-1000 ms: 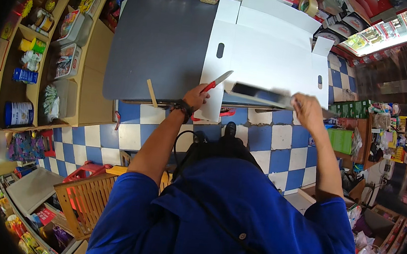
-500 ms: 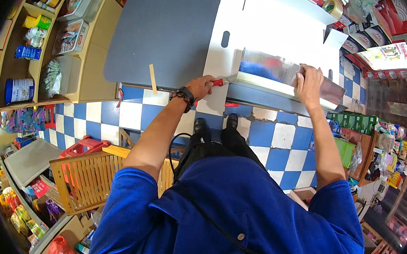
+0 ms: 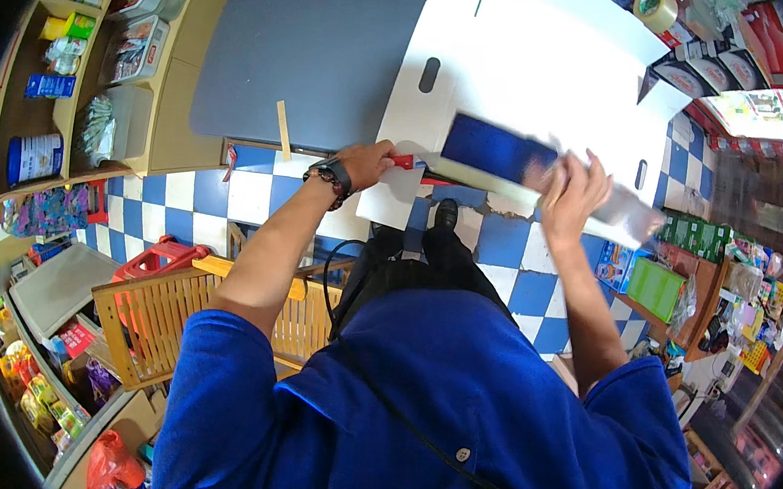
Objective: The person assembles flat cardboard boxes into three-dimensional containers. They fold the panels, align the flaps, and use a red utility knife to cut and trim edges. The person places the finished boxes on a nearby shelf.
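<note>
A large white cardboard sheet (image 3: 544, 65) with oblong hand holes lies over the right part of the dark grey table (image 3: 308, 35); its near strip hangs past the front edge. My left hand (image 3: 362, 165), wearing a black watch, is closed round a red-handled knife (image 3: 404, 161) at the cut near the table's edge. To the right, my right hand (image 3: 573, 199) grips a long, shiny flat strip (image 3: 492, 148) that mirrors blue. The strip slants over the cardboard's near side, its right end blurred. Part of the knife's blade is hard to make out.
A thin wooden stick (image 3: 283, 130) juts over the table's front edge. Tape (image 3: 656, 7) sits at the far right by boxes. Shelves (image 3: 97, 51) stand left, a slatted wooden bench (image 3: 183, 318) behind on the left, and a green box (image 3: 651, 289) right.
The strip has shifted and tilted, turning a deep blue reflection toward me, and my right hand moved slightly left and nearer. My left hand and the knife moved a little left and nearer.
</note>
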Available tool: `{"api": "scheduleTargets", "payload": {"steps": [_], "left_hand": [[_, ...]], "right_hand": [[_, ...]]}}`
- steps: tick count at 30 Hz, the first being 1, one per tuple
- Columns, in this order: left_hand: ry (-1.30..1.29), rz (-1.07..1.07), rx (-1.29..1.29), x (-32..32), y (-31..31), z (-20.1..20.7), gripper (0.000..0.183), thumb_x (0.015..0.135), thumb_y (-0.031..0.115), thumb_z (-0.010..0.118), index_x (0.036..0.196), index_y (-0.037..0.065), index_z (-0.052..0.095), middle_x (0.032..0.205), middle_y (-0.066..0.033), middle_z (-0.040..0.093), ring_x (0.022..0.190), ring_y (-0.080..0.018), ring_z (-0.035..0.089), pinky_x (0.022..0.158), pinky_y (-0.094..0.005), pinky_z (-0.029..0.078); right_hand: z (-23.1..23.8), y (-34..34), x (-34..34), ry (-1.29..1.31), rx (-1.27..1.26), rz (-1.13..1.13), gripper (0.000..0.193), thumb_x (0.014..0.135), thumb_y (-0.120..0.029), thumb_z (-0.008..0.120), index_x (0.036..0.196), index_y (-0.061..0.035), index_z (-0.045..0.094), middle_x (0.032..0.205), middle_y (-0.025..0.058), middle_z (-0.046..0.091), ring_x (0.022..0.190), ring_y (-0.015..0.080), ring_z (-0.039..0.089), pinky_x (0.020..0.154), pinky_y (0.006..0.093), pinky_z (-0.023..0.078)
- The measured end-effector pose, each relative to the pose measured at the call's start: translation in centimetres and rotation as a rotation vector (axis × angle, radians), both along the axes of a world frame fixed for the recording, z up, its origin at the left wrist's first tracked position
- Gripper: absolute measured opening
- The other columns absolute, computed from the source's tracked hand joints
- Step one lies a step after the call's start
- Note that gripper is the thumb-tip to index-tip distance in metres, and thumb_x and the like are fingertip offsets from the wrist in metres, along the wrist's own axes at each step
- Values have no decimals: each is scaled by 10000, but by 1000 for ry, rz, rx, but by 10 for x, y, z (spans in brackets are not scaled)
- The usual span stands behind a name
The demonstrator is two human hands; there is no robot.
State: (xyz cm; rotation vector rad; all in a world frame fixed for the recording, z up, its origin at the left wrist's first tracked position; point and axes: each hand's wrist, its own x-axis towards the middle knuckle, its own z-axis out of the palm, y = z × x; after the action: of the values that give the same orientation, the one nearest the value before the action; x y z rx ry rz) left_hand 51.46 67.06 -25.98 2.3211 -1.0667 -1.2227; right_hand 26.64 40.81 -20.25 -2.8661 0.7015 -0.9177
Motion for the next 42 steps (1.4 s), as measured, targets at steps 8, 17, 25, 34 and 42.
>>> {"api": "scheduleTargets", "payload": {"steps": [8, 17, 25, 34, 42], "left_hand": [[-9, 77, -104, -9, 9, -2, 230, 1006, 307, 529, 1188, 170, 565, 994, -189, 699, 947, -408, 660, 811, -497, 511], [22, 167, -189, -12, 6, -18, 155, 998, 237, 557, 1074, 106, 590, 746, -108, 658, 700, -240, 664, 677, -400, 521], [9, 156, -219, -9, 4, -16, 173, 990, 215, 568, 1082, 75, 609, 726, -113, 656, 679, -236, 662, 666, -395, 519], [121, 220, -157, -11, 6, -18, 229, 970, 245, 582, 1180, 155, 597, 942, -189, 706, 905, -393, 678, 807, -470, 528], [268, 368, -121, -21, 20, 4, 250, 1011, 178, 548, 1243, 127, 626, 782, -44, 654, 724, -128, 617, 676, -313, 513]], "right_hand": [[-6, 15, 38, 123, 28, -1, 502, 938, -362, 573, 1379, -127, 521, 1409, 154, 496, 1334, 369, 420, 1132, 668, 119], [-21, -36, 105, 249, -47, 19, 510, 922, -403, 553, 1352, -128, 530, 1304, 131, 530, 1299, 300, 435, 1147, 635, 179], [-54, -57, 129, 302, -46, 44, 530, 955, -447, 526, 1382, -135, 497, 1337, 133, 507, 1318, 300, 416, 1163, 604, 193], [-105, -73, 143, 359, 78, 89, 512, 971, -434, 500, 1412, -176, 485, 1462, 108, 445, 1394, 286, 368, 1173, 561, 215], [-104, -75, 141, 369, 106, 87, 492, 972, -424, 515, 1399, -180, 503, 1475, 104, 444, 1400, 278, 370, 1178, 543, 218]]}}
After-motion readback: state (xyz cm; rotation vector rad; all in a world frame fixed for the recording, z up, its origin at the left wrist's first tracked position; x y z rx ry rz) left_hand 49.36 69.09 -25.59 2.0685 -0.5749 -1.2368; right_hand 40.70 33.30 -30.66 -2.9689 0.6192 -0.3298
